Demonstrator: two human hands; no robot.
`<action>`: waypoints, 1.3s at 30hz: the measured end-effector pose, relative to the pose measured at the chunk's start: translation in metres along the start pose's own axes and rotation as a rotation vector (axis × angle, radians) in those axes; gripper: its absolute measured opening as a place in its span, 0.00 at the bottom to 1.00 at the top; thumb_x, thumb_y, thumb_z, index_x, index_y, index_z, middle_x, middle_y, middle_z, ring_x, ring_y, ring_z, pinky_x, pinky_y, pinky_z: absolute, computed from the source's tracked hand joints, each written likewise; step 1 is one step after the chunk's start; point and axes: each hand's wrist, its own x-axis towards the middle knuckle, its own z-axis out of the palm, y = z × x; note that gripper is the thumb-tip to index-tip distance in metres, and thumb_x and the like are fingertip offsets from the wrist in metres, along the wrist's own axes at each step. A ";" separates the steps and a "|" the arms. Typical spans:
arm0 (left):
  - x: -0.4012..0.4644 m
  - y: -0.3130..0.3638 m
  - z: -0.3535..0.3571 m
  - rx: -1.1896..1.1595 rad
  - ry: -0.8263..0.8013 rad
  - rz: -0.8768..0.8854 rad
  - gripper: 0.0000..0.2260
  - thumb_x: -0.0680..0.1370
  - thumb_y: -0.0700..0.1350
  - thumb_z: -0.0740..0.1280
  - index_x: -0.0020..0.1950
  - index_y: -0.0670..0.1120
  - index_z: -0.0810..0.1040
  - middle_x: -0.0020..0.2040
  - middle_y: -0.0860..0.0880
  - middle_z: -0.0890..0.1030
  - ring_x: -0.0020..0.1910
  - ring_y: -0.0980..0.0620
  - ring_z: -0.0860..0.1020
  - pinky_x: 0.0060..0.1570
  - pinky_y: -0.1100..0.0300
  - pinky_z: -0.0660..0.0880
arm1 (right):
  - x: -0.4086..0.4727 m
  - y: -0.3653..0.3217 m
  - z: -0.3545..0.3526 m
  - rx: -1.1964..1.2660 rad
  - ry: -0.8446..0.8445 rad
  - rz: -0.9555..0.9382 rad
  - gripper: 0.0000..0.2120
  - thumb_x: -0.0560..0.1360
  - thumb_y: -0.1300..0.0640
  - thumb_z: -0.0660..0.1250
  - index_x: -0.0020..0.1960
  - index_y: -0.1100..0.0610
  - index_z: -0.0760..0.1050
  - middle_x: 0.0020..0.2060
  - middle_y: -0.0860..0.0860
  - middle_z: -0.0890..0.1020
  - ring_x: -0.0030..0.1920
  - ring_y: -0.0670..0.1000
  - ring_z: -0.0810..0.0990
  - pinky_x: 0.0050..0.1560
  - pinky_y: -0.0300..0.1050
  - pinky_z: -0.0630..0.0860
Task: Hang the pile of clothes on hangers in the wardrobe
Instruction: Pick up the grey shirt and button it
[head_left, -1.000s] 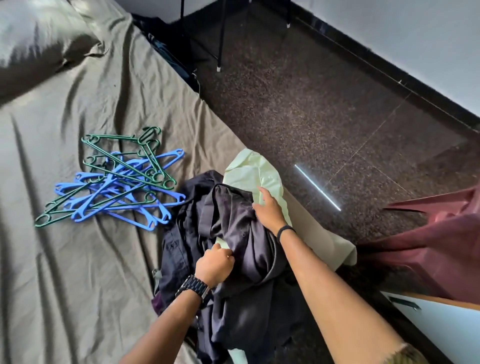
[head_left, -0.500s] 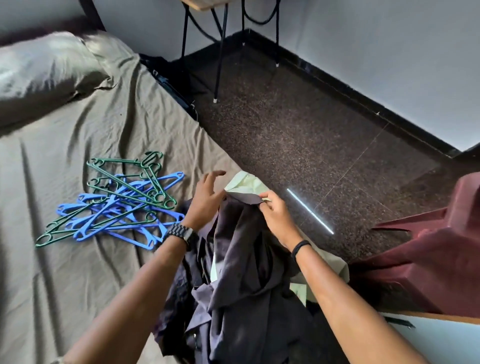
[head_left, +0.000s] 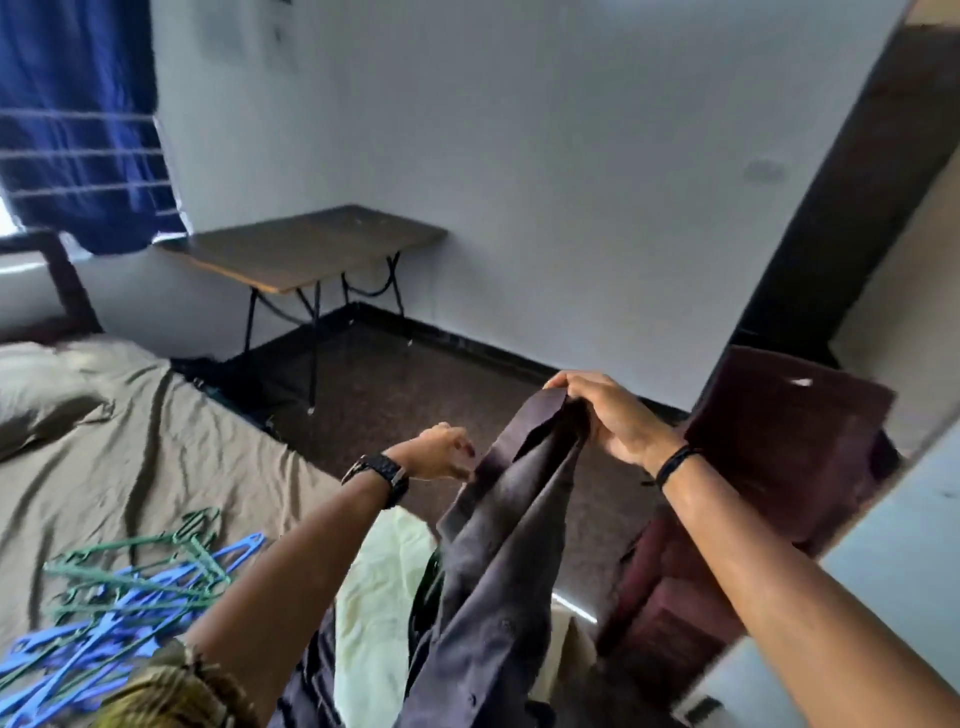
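Early stage. Right hand (head_left: 613, 415) grips collar of dark grey cotton shirt (head_left: 498, 545), lifted above bed; left hand (head_left: 441, 457) pinches its edge. Blue and green plastic hangers (head_left: 130, 587) lie unused on olive bedsheet (head_left: 130, 452); nothing hung.

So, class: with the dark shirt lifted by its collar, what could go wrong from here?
1. Only the right hand grips the dark shirt at its collar; the left hand is just at its edge, so it could slip.
2. The shirt's hanging tail may drag the pale green garment off the bed.
3. The hangers lie tangled, so pulling one may lift several.
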 end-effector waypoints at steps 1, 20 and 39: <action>0.002 0.021 -0.009 -0.100 0.018 0.008 0.06 0.76 0.44 0.69 0.50 0.42 0.81 0.46 0.46 0.80 0.44 0.50 0.77 0.45 0.61 0.70 | -0.013 -0.011 -0.010 0.009 0.031 -0.005 0.17 0.75 0.70 0.50 0.38 0.58 0.74 0.25 0.46 0.74 0.26 0.41 0.71 0.26 0.32 0.67; -0.027 0.279 -0.045 -0.651 -0.009 0.141 0.08 0.81 0.38 0.56 0.43 0.47 0.69 0.35 0.47 0.75 0.31 0.52 0.74 0.35 0.61 0.71 | -0.189 -0.153 -0.149 -0.114 0.412 -0.173 0.14 0.77 0.64 0.53 0.38 0.59 0.74 0.35 0.53 0.77 0.34 0.47 0.76 0.34 0.38 0.73; -0.070 0.335 -0.197 0.526 0.827 0.557 0.19 0.79 0.59 0.60 0.59 0.44 0.68 0.41 0.41 0.79 0.40 0.38 0.78 0.37 0.53 0.69 | -0.173 -0.208 -0.130 -1.176 0.557 -0.156 0.09 0.78 0.57 0.63 0.54 0.62 0.75 0.55 0.61 0.79 0.54 0.61 0.78 0.46 0.46 0.73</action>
